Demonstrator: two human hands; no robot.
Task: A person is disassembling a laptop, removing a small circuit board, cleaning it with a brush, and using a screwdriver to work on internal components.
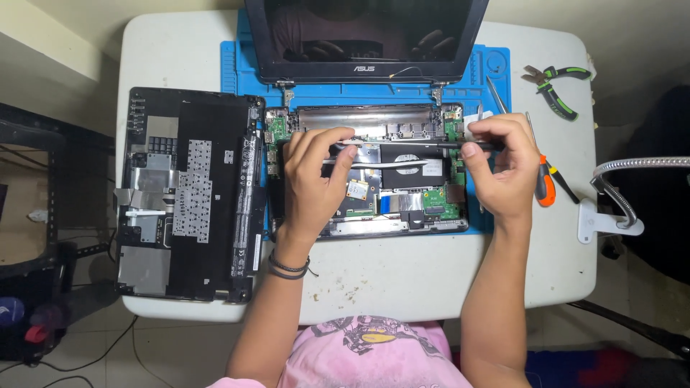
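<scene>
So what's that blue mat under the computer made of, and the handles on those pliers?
The blue mat looks like soft rubber or silicone: matte, with moulded little trays along its edge. The pliers seem to have green and black rubbery grips over dull grey metal jaws, though they are small here. The left hand and right hand hold a thin black tool, probably plastic or metal.
</scene>
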